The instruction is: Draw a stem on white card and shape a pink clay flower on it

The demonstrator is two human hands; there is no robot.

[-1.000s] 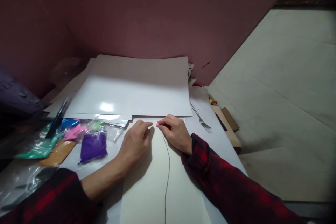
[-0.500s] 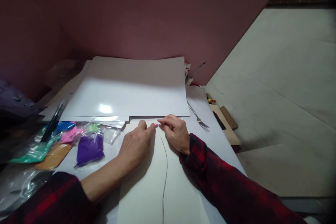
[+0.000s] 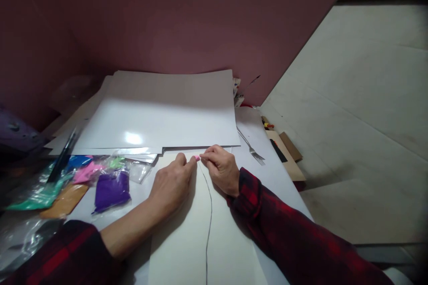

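Note:
A small pink lump of modelling clay (image 3: 197,158) sits near the far end of a cream sheet of paper (image 3: 180,249), by the top of a dark wavy line drawn down the sheet. My left hand (image 3: 172,180) is closed, its thumb and forefinger at the lump's left side. From the right, my right hand (image 3: 222,168) reaches in with fingers pinched together, the tips at the lump's right edge. Whether anything is between those right fingertips is too small to tell.
Left of the paper lie plastic bags of coloured clay, among them a purple packet (image 3: 112,190) and an orange one (image 3: 65,200), with a dark pen (image 3: 62,160) over them. Behind are large white sheets (image 3: 174,107). A fork (image 3: 252,149) lies at right, near the table's edge.
My right fingertips have moved slightly left and now meet the pink clay. My left hand keeps its place on it. The whole view has shifted a little.

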